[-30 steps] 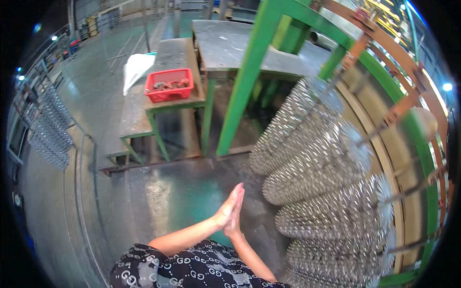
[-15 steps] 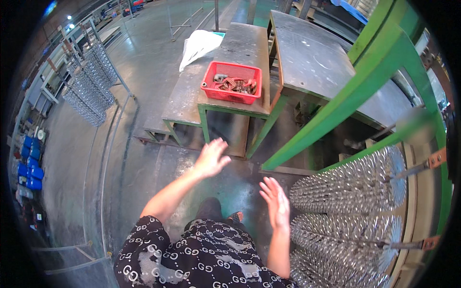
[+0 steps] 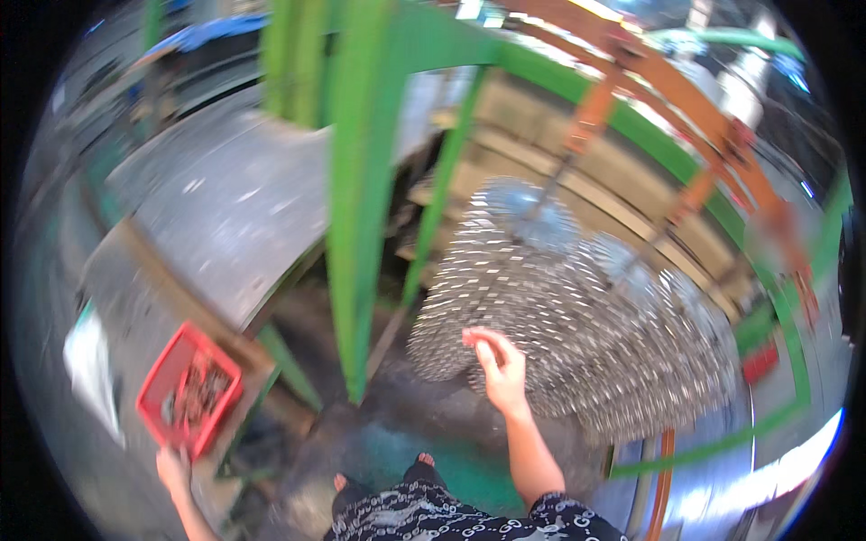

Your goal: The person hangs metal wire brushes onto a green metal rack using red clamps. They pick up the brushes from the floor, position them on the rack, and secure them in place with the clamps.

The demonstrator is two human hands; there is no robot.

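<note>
Basket point(image 3: 220, 414), red, holding brown parts point(image 3: 204, 386), sits on a bench point(image 3: 135, 293); my left hand point(image 3: 173, 465) is at its near corner, too blurred to tell whether the fingers grip. My right hand point(image 3: 502, 368), half curled, seemingly empty, hangs before silvery stacks point(image 3: 577, 316).

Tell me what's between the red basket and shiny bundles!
Between the basket and bundles, the head view shows a green post and slanting green leg.

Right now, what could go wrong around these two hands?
The left hand is at the rim of the red basket; a tug might tip it off the bench, spilling brownish metal pieces. The right hand shows in front of hanging silvery metal bundles; contact is unclear, but brushing them might scratch it.
</note>
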